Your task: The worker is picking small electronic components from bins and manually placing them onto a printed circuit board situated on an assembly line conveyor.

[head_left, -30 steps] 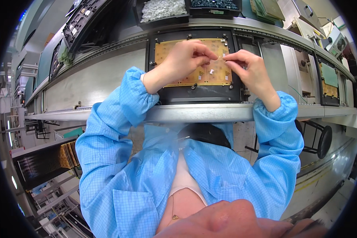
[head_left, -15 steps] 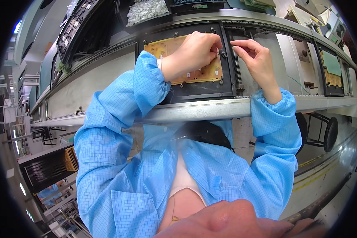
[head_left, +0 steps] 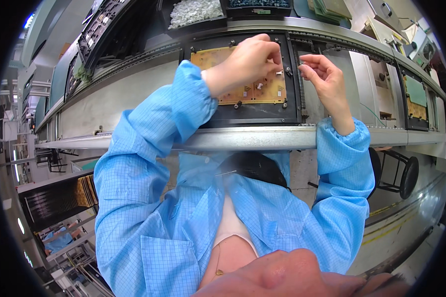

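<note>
A yellow-brown circuit board (head_left: 208, 58) lies in a black frame (head_left: 262, 113) on the rail line before me. My left hand (head_left: 250, 62) is over the board's right part, fingers bent down and pinched together; what they hold, if anything, is hidden. Just below its fingertips sits a small white connector-like part (head_left: 279, 73). A second small white part (head_left: 259, 86) sits lower on the board. To the right of the frame, my right hand (head_left: 326, 81) is raised, thumb and forefinger nearly meeting on something too small to name.
Beyond the rail stand a black bin of white parts (head_left: 195, 14) and a bin of dark blue parts (head_left: 257, 4). Further right on the line is another framed board (head_left: 415, 91) with a green sheet on it. A metal rail (head_left: 233, 137) runs between me and the board.
The whole view has shifted slightly, with the board now a little further right. My left hand has moved a little over the board, and white parts now show below its fingers. My right hand keeps its pinch.
</note>
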The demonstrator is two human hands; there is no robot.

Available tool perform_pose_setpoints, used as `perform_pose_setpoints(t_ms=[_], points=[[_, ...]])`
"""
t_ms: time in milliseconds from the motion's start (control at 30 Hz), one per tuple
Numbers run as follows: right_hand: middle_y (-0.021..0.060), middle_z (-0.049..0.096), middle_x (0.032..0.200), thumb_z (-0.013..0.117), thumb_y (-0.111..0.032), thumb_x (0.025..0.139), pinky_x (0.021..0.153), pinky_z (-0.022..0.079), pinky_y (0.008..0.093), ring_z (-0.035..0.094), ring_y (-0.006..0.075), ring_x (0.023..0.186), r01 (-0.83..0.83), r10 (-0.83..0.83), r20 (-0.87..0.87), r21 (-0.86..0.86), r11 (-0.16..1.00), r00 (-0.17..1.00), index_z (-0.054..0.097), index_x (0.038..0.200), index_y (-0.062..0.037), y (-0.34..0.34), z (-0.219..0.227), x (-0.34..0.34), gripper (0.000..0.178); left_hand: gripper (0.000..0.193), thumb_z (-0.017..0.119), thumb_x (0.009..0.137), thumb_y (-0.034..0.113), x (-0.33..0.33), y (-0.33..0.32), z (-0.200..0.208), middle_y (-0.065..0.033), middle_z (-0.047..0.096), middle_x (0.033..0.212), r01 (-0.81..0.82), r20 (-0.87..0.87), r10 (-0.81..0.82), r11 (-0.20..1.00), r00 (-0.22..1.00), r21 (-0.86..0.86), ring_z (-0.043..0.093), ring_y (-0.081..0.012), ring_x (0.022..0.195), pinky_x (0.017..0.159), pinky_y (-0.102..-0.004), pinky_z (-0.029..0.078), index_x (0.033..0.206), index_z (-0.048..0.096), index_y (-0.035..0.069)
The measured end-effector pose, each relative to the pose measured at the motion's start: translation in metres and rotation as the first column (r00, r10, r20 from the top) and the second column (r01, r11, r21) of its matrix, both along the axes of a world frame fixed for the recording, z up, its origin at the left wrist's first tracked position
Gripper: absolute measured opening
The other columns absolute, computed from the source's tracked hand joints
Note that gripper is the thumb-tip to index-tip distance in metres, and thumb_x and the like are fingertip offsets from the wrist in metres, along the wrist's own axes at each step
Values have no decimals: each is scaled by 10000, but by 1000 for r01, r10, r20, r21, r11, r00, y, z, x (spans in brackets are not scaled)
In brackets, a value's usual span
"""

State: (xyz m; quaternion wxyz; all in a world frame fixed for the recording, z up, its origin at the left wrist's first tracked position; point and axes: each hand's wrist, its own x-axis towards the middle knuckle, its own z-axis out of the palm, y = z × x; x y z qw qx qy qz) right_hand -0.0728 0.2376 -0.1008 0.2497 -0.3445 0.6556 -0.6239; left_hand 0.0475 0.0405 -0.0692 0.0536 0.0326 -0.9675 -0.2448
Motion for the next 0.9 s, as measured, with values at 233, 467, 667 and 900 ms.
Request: perform_pose_setpoints(t_ms=[233, 467, 667, 900], points=[[103, 720, 1012, 673, -85, 945, 823, 555, 261, 681, 133, 875, -172, 158, 315, 17, 985, 936, 666, 1129, 28, 6, 13, 2, 216, 168, 773, 745, 172, 43, 3, 10, -125, 705, 811, 10, 50, -15, 995, 999, 102, 684, -302, 799, 703, -415, 536, 820, 679, 56], [105, 722, 997, 705, -139, 929, 827, 558, 275, 678, 140, 871, -160, 128, 409, 44, 986, 904, 680, 1134, 22, 14, 26, 7, 262, 155, 724, 780, 103, 52, -2, 28, -140, 725, 865, 36, 78, -60, 959, 995, 280, 706, -280, 796, 726, -372, 554, 916, 707, 32], [61, 709, 993, 713, -119, 917, 789, 542, 259, 670, 132, 846, -129, 99, 137, 238, 963, 986, 723, 1042, 5, 13, 26, 6, 177, 120, 694, 873, 69, 71, -29, 20, -30, 684, 825, -18, 23, 3, 746, 1000, 666, 614, -83, 723, 700, -238, 528, 950, 684, -22], [26, 593, 789, 724, -62, 872, 607, 435, 257, 544, 100, 676, 132, 103, -526, 389, 912, 844, 760, 963, -26, 1, 42, 24, 104, 172, 664, 908, 61, 78, -46, 23, -60, 696, 889, -44, 3, 59, 718, 998, 695, 670, -95, 799, 757, -230, 553, 1039, 684, -49]])
